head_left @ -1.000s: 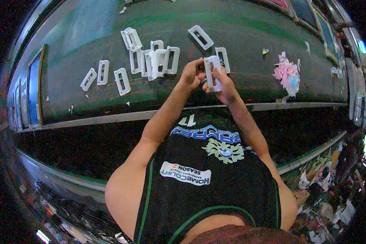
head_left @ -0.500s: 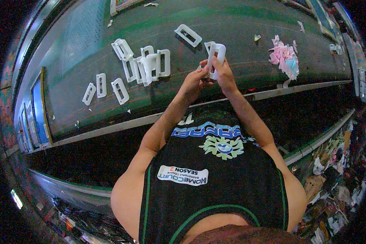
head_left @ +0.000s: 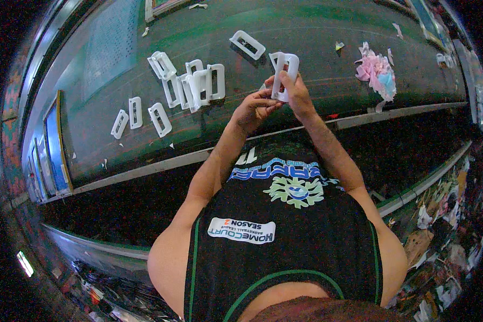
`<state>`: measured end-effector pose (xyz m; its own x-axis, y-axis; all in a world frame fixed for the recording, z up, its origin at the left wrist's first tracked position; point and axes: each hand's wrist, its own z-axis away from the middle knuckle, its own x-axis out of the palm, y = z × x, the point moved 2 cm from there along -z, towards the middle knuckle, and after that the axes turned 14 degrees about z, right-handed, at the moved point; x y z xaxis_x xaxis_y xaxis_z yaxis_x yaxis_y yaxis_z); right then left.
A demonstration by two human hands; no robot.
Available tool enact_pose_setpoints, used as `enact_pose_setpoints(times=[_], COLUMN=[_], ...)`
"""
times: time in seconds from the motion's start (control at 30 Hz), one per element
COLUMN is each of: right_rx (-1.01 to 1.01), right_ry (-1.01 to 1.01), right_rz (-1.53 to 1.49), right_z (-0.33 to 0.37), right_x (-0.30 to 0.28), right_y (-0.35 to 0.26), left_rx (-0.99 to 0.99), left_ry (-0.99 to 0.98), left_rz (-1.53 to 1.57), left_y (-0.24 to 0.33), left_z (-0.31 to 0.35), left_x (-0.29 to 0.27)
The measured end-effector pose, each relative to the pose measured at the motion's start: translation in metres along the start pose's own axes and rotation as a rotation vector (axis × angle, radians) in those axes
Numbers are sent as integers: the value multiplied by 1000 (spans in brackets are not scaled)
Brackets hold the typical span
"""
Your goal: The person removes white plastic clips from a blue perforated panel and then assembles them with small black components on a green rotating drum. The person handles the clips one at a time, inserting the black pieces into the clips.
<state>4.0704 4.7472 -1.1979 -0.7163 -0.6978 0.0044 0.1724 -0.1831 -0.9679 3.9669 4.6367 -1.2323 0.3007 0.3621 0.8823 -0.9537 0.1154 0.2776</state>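
Note:
My right hand point(head_left: 299, 96) is closed round an oblong white plastic frame point(head_left: 291, 63) with a long slot, its thumb lying across the front. The frame stands nearly upright above the dark green surface. At its lower end, the bent fingers of my left hand point(head_left: 255, 110) meet it in a pinch. Behind its upper left edge shows part of another white piece point(head_left: 274, 56); whether I hold that too, I cannot tell. One similar frame point(head_left: 247, 45) lies just beyond my hands. Several more lie to the left, some overlapping in a cluster point(head_left: 198, 86).
The green surface point(head_left: 316, 32) has a pale metal front edge point(head_left: 139, 170) between it and my body. A crumpled pink and light blue heap point(head_left: 377, 75) lies on the right. Small scraps are scattered about. Mixed waste point(head_left: 440, 236) covers the floor at lower right.
The held frame has tilted slightly and its upper end has moved a little away from me. My left fingers have shifted down towards its lower end. The lying frames have hardly moved.

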Motion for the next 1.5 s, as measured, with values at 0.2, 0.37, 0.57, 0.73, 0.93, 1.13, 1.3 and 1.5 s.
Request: enact_pose_setpoints(times=[0.2, 0.37, 0.57, 0.73, 0.93, 1.13, 1.3, 1.5], right_rx=[4, -1, -101, -101, -132, -47, -82, -38], right_ry=[-30, -6, -21, -9, -6, -16, -4, -53], right_rz=[-7, -10, 110, 163, 208, 133, 191, 101], right_z=[-1, -1, 2, 2, 3, 2, 2, 3], right_x=[0, 0, 5, 4, 4, 3, 3, 3], right_y=[6, 5, 7, 9, 5, 7, 7, 5], left_rx=[-14, -39, 1, -80, -49, -45, -58, 0], left_ry=[27, -55, 97, -50, -19, 13, 38, -18], left_rz=[140, -16, 140, 222, 337, 325, 57, 261], left_y=[2, 1, -2, -6, -4, -10, -4, -8], left_z=[1, 3, 1, -5, -1, -2, -3, 0], left_x=[-7, 1, -2, -12, -15, -4, -6, -12])
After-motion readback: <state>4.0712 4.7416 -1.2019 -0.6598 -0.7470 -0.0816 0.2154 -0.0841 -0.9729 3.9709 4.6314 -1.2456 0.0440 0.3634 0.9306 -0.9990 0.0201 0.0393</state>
